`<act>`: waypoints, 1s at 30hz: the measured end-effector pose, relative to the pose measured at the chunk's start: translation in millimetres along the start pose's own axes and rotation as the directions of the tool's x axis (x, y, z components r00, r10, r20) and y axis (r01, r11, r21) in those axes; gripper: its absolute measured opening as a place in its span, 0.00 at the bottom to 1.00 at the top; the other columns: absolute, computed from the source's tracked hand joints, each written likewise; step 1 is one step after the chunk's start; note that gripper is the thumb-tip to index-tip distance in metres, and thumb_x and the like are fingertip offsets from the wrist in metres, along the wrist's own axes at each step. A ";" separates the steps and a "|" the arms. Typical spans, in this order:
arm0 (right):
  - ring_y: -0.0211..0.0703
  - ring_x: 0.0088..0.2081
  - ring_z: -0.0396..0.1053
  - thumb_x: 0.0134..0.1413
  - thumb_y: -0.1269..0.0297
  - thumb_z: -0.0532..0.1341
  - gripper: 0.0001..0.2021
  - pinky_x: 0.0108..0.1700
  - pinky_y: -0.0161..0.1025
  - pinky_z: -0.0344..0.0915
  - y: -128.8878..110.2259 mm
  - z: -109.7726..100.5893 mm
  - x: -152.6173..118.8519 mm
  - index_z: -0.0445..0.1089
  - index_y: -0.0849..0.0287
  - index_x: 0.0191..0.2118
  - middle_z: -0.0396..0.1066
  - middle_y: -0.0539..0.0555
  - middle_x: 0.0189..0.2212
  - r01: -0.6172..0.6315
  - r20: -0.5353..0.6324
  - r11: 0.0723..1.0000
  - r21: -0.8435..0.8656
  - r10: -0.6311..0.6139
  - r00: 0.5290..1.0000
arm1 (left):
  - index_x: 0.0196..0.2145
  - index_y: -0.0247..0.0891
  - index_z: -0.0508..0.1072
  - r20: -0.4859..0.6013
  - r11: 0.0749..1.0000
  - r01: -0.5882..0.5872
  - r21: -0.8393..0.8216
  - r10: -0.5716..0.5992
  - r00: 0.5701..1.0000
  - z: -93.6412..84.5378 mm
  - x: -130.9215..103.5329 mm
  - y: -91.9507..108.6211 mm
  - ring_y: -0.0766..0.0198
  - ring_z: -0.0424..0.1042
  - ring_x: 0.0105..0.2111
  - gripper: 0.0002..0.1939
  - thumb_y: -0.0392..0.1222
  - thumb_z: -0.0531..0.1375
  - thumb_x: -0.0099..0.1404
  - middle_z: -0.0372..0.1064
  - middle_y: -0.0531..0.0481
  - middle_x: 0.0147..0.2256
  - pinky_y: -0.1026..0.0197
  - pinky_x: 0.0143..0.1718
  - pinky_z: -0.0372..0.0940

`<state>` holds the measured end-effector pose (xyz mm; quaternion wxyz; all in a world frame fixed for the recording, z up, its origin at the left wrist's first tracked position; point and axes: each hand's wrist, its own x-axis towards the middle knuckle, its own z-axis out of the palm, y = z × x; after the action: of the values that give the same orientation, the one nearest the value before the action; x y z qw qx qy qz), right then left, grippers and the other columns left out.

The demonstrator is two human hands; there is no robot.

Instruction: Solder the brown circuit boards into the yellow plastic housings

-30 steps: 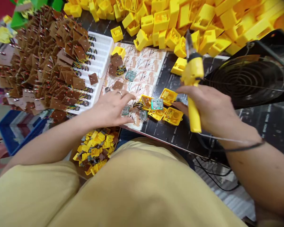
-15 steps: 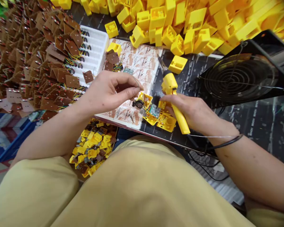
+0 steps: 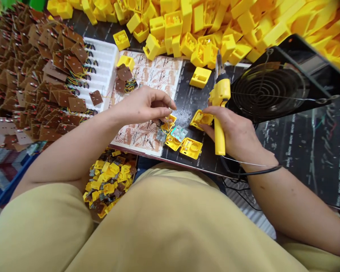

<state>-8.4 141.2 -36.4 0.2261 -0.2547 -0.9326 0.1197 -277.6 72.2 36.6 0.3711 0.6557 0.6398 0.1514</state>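
Note:
My right hand (image 3: 232,126) grips a yellow soldering iron (image 3: 220,132), its metal tip pointing away from me. Thumb and fingertips of that hand also hold a yellow plastic case half (image 3: 200,119) at the mat. My left hand (image 3: 147,104) is closed in a pinch over a small yellow case (image 3: 170,122) with thin wires. What its fingertips hold is too small to make out. A green circuit board (image 3: 179,133) rests on an open yellow case part (image 3: 173,142). Touching that, nearer me, lies another case half (image 3: 191,148).
Yellow housings (image 3: 164,26) pile up along the back. Brown circuit boards (image 3: 39,83) heap at left beside a white foam tray (image 3: 102,64). A black fan (image 3: 268,85) stands at right. Below the table edge, a box holds yellow parts (image 3: 110,177). A cable (image 3: 252,172) crosses my right wrist.
My right hand has moved right with the soldering iron, drawing the case half away from the other parts. The iron stands more upright. A black round part under my left fingers is now mostly hidden.

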 end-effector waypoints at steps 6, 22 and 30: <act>0.52 0.45 0.76 0.62 0.55 0.64 0.18 0.48 0.48 0.74 4.0 5.6 -6.0 0.67 0.56 0.54 0.76 0.59 0.44 0.069 -0.085 0.997 0.024 -0.067 0.994 | 0.43 0.39 0.80 -0.028 0.971 -0.015 0.240 0.023 0.999 -10.7 -5.2 -16.4 0.64 0.76 0.34 0.18 0.51 0.58 0.64 0.78 0.51 0.33 0.61 0.40 0.69; 0.51 0.47 0.76 0.63 0.61 0.62 0.18 0.44 0.43 0.74 -0.1 22.3 19.3 0.65 0.55 0.56 0.74 0.58 0.49 0.095 -0.026 0.990 0.108 -0.093 0.995 | 0.40 0.39 0.81 -0.258 0.938 -0.114 0.329 0.205 0.944 5.5 -17.4 -17.4 0.62 0.77 0.39 0.13 0.44 0.58 0.67 0.80 0.49 0.37 0.59 0.45 0.68; 0.50 0.46 0.76 0.64 0.61 0.62 0.17 0.46 0.44 0.75 -1.9 11.8 7.5 0.66 0.55 0.56 0.76 0.58 0.47 0.111 -0.026 0.983 0.147 -0.109 0.994 | 0.39 0.35 0.80 -0.184 0.992 -0.125 -0.014 0.120 0.975 17.5 20.1 -15.9 0.68 0.71 0.26 0.10 0.38 0.59 0.65 0.73 0.54 0.25 0.63 0.35 0.67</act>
<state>-20.6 142.4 -43.3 0.2590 -0.1864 -0.9317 0.1738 -274.7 84.8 8.4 0.3088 0.6725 0.6277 0.2417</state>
